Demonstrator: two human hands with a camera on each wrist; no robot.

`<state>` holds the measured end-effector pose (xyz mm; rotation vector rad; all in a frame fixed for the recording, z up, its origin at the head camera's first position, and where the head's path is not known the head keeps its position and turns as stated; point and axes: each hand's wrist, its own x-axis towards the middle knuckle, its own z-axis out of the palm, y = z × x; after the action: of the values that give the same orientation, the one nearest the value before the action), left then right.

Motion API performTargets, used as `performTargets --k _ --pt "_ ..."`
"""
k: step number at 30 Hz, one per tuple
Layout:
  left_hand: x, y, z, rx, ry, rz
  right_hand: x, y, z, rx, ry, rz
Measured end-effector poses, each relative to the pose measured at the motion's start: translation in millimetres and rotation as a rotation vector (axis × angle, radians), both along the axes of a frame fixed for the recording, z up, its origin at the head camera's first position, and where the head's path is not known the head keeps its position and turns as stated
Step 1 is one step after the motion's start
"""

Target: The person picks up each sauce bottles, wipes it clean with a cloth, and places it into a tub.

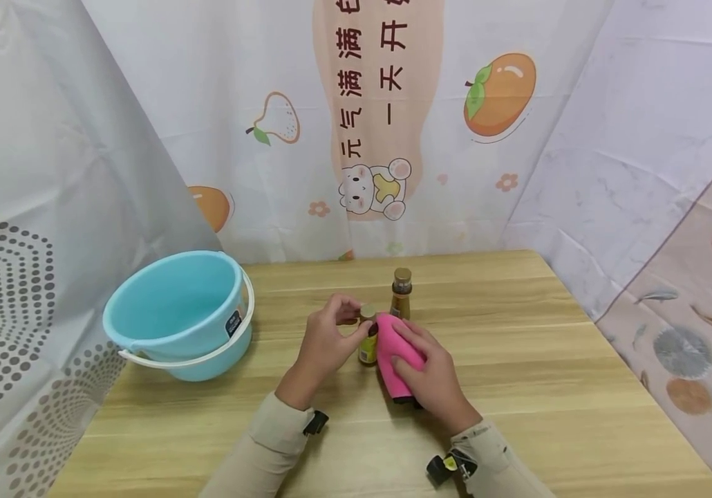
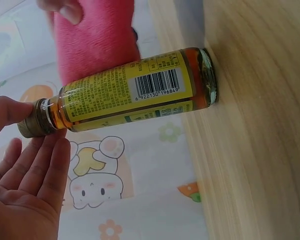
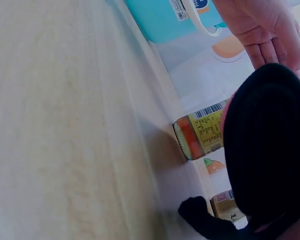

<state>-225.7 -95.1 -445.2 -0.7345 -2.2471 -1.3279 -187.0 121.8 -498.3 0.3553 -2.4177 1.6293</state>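
My left hand pinches the gold cap of a small glass bottle with a yellow label and amber contents. The bottle stands upright on the table. My right hand grips a pink plush piece, with its black end and a black strap showing in the right wrist view. The pink fabric lies against the side of the yellow-labelled bottle. Just behind it stands a second bottle with a gold cap, partly hidden by the pink piece.
A light blue bucket with a white handle stands at the table's left side. The wooden table reaches back to a printed curtain, and more patterned sheets hang at both sides.
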Motion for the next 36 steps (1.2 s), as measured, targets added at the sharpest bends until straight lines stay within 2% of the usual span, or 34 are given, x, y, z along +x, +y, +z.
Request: performTargets --k 6,15,29,36 --pt "0.4 -0.8 0.7 -0.013 0.002 -0.007 2.6 -1.0 3.0 -0.068 0.050 0.012" --pt "1.6 -1.1 -0.9 -0.013 -0.016 0.001 2.2 -0.5 -0.1 -0.094 0.092 0.037" --pt "-0.2 1.0 1.8 -0.028 -0.019 0.002 -1.7 0.8 -3.4 -0.023 0.047 0.022" --pt "1.4 1.8 2.7 -0.018 -0.025 0.003 -2.2 1.1 -5.7 0.034 -0.041 0.002"
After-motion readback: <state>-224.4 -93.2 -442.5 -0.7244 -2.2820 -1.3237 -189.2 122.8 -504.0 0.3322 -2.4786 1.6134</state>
